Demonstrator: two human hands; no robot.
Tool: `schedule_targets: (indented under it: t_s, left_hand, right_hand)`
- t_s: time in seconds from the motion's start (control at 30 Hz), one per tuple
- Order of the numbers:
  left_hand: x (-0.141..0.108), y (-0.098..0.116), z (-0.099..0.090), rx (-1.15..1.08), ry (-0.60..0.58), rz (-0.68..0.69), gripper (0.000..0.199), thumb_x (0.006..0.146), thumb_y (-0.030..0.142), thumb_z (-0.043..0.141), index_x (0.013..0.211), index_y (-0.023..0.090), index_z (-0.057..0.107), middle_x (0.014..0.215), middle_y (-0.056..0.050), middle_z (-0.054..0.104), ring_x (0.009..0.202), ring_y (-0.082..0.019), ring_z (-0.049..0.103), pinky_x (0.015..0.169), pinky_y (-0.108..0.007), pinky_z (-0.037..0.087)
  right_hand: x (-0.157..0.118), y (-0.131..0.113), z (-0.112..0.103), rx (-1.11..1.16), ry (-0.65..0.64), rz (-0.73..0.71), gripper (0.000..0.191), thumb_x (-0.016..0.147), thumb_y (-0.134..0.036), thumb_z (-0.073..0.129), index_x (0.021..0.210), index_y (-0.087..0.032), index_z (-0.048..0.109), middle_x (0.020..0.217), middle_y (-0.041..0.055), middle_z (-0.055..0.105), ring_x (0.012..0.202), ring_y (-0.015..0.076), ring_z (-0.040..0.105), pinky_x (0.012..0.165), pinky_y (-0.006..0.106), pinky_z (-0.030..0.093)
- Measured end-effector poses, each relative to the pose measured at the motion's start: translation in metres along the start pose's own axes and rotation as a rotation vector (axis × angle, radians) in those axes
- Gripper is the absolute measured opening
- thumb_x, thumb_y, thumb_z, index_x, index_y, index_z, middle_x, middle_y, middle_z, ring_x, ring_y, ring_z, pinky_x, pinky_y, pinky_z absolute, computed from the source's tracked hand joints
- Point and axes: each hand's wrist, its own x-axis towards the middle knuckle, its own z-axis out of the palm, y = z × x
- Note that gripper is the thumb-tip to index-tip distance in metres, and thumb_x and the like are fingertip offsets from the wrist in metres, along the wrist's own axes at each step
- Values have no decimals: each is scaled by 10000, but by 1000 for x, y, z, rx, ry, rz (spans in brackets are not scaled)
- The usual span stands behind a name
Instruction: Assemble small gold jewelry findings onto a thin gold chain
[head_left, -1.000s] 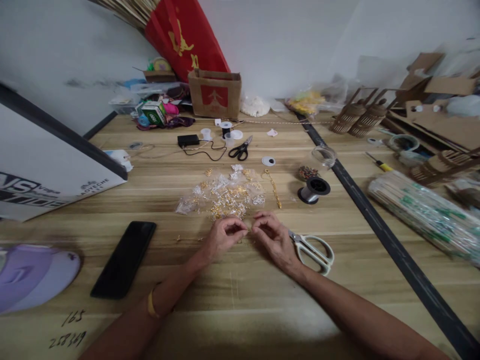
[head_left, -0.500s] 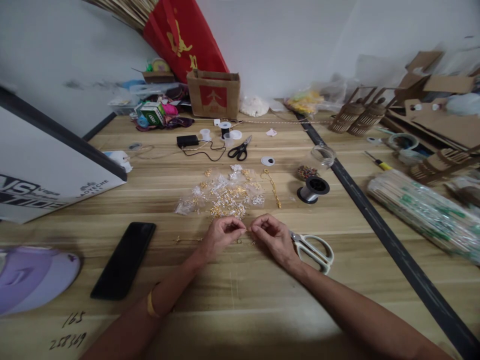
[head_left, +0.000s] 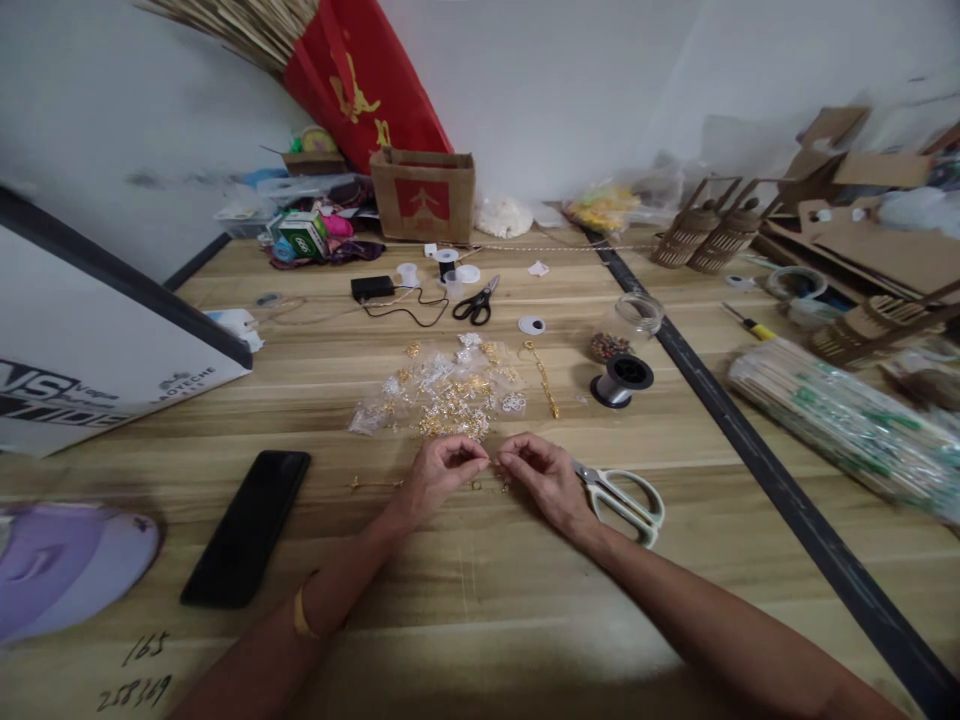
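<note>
A tiny piece (head_left: 492, 461) sits right between your two hands, just above the table (head_left: 450, 640) and in front of the packet pile; it is too small to name (a glint of gold is about all that shows). Your left hand (head_left: 442, 475) pinches it from one side, thumb and index tips pressed together, the fingers curved into a small loop. Your right hand (head_left: 541, 480) mirrors this from the other side, thumb against index, its remaining fingers loosely bent. The two pairs of fingertips nearly meet.

Just below them on the wood lies a small ring (head_left: 476, 486), and a thin gold strand (head_left: 375, 484) runs out beside your left hand. Directly beyond your fingers spreads the heap of clear packets (head_left: 450, 385) with gold and silver bits, and a gold chain (head_left: 544, 380) lies to its right. White-handled scissors (head_left: 651, 492) rest just beside your right hand, partly behind it. Farther out, a wire spool (head_left: 621, 382) stands to the right, and a black phone (head_left: 246, 528) lies to the left.
</note>
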Motion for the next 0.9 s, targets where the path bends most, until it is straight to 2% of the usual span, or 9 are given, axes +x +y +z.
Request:
schedule_targets:
  t_s: [0.3,0.53,0.9]
  left_hand:
    - [0,4,-1,2,7,-24,116,674,233,679,697,123,650,672,-23,659,638,-126,590,632,-228,466]
    - [0,3,0,-8,16,-18,112,671,229,678,687,123,647,661,-24,656,627,-124,581,619,-227,459]
    - [-1,5,0,-15,26,-32,107,668,219,683,690,121,649,662,-17,655,634,-122,585,628,-222,459]
  right_hand:
    - [-1,2,3,60,20,12,271,701,-402,705,847,-187,630,687,17,635,595,143,555,547,250,438]
    - [0,0,1,-44,0,-66,187,758,-357,661,730,-174,641,640,2,583,576,123,490,540,238,392]
    - [-1,0,0,-101,-65,-58,246,828,-403,561,751,-170,572,606,-12,501,567,125,445,537,241,363]
